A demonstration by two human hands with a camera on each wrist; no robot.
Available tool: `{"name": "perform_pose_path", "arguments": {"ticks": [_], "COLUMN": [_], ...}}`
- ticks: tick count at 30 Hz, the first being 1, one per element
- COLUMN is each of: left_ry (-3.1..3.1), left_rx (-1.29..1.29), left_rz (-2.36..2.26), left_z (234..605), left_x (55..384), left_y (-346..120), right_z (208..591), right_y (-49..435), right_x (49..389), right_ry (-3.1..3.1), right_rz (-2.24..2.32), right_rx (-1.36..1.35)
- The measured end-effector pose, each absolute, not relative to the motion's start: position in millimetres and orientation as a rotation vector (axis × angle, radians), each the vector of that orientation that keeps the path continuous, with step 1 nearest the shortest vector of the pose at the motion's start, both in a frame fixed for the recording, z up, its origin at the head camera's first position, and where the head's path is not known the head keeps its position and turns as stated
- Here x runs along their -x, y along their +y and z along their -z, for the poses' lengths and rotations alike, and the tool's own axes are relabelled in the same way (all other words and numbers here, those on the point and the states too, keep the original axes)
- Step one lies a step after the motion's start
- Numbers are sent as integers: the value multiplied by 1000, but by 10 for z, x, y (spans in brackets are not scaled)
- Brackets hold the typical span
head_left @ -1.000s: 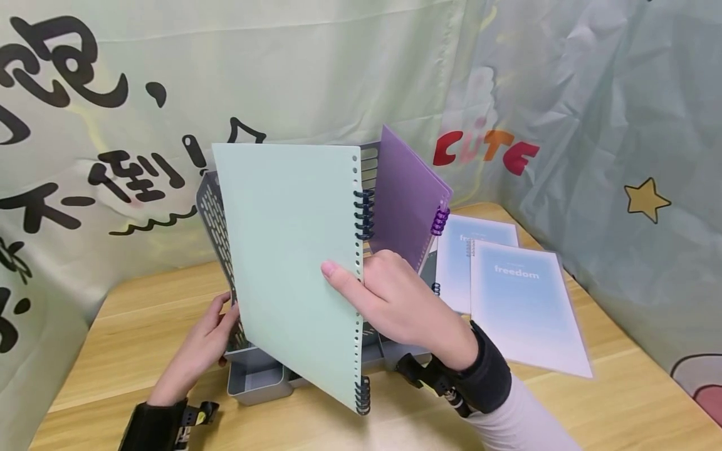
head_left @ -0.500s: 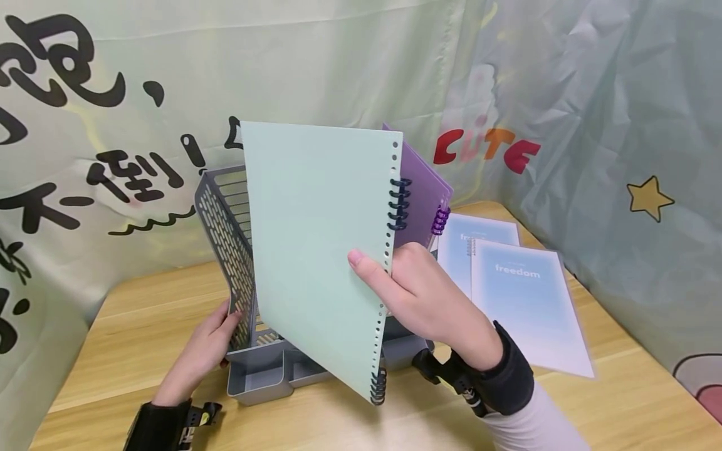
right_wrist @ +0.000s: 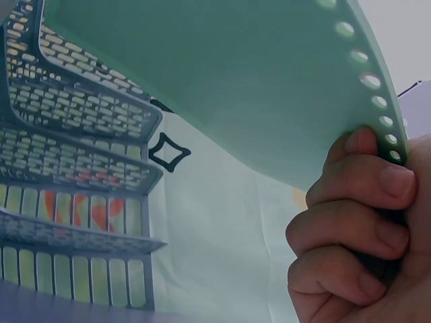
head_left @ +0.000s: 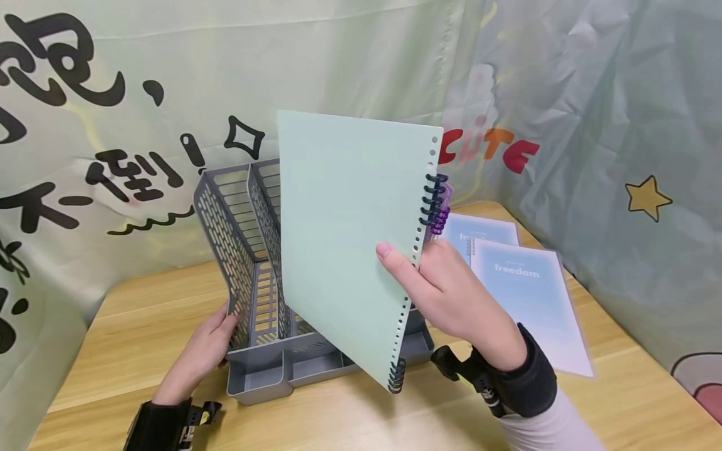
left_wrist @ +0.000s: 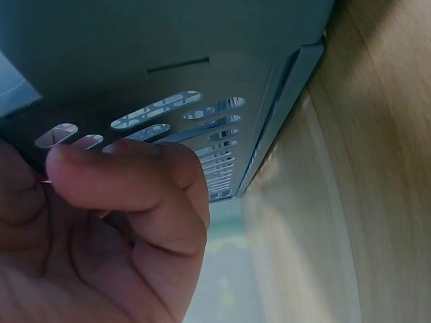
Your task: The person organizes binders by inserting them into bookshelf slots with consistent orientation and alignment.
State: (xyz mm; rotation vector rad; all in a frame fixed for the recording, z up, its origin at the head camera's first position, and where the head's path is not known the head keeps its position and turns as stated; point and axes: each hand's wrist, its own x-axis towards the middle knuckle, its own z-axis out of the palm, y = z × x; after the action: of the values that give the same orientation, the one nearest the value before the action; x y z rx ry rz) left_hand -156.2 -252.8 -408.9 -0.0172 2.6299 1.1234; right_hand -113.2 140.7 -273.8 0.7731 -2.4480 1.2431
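Observation:
My right hand (head_left: 451, 300) holds a pale green spiral notebook (head_left: 350, 232) by its punched edge, thumb on the near cover. In the right wrist view, curled fingers (right_wrist: 350, 232) press the other side. The notebook is tilted in the air before a grey file rack (head_left: 224, 250) with perforated dividers and hides much of it. My left hand (head_left: 197, 354) grips the rack's left wall near its front. From the left wrist, bent fingers (left_wrist: 128, 178) show against the slotted wall (left_wrist: 222, 74). A purple notebook's coil (head_left: 440, 220) peeks out behind the green one.
Two blue-and-white notebooks marked "freedom", a front one (head_left: 524, 313) and a rear one (head_left: 496, 227), lie overlapping on the wooden table (head_left: 141, 313), right of the rack. Small trays (head_left: 256, 379) line the rack's front. Printed cloth (head_left: 338, 56) hangs behind.
My right hand has carried the green notebook rightward and slightly up, uncovering the rack's left slots and covering most of the purple notebook. The left hand stays on the rack's wall.

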Motion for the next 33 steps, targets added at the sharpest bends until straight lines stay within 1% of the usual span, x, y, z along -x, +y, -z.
{"name": "perform_pose_path", "arguments": {"ticks": [9, 16, 33], "left_ry": [2700, 2773, 2766], "left_rx": [-54, -114, -117], "left_rz": [-1043, -981, -993], "left_z": [4075, 4099, 4115], "left_x": [1560, 1556, 1543], "left_y": [-2532, -2524, -2510], "right_z": [2705, 2703, 2699], "right_y": [1520, 1626, 1859], "right_x": [1081, 1062, 966], "right_ry": [-2483, -2434, -2416], "right_rz": [-1230, -1183, -1092], "right_rx": [-659, -643, -524]}}
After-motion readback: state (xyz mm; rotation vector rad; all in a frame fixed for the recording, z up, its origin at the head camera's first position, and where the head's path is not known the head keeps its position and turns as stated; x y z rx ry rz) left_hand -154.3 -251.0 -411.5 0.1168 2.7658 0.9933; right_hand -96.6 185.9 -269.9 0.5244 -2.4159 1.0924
